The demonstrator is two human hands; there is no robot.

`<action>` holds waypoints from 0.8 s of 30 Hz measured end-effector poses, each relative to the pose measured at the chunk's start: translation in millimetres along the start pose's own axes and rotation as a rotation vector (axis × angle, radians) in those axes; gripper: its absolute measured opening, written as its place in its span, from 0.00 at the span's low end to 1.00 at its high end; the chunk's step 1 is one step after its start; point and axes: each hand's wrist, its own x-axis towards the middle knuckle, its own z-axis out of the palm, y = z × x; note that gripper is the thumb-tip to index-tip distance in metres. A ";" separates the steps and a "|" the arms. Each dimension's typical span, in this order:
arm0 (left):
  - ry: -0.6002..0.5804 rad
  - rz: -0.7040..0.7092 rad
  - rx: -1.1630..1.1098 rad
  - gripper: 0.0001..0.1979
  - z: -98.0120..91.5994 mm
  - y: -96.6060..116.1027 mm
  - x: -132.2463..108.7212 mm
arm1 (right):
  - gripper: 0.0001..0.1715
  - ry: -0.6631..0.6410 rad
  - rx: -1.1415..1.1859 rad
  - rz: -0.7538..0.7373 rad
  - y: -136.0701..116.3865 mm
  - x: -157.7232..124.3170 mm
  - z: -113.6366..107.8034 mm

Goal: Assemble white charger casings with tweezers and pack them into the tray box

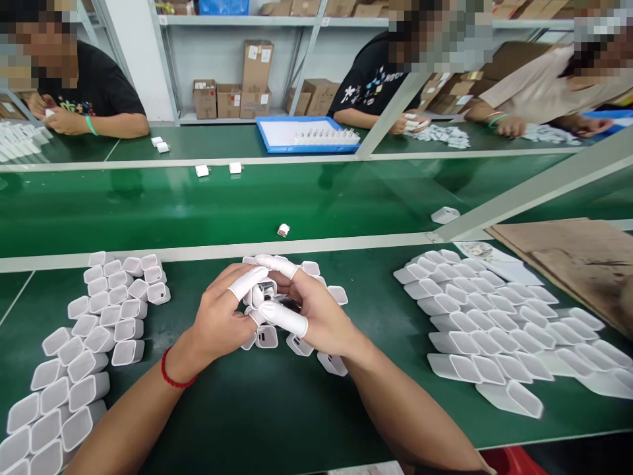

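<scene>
My left hand (222, 320) and my right hand (309, 310) meet over the middle of the green bench, both with white finger cots on thumb and forefinger. Together they pinch a small white charger part (262, 291) with a dark metal piece inside it. A red cord sits on my left wrist. Under the hands lies a small cluster of white charger shells (297, 343). Both hands are closed round the part.
Several empty white shells (99, 330) stand in rows at the left; more lie in rows at the right (494, 330). A green conveyor belt (198, 204) carries single white chargers (283, 229). A brown board (568, 257) lies far right. Three people work across the belt by a blue tray (309, 135).
</scene>
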 end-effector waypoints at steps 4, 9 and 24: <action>0.021 0.030 0.033 0.20 0.6 0.1 1.2 | 0.42 0.006 0.078 0.015 -0.7 0.2 1.7; 0.016 0.070 0.034 0.19 -2.0 2.9 3.0 | 0.38 0.015 0.130 0.052 0.4 0.6 3.0; -0.077 -0.085 -0.119 0.22 -4.2 -0.9 4.0 | 0.35 0.092 0.194 0.083 6.6 5.9 5.3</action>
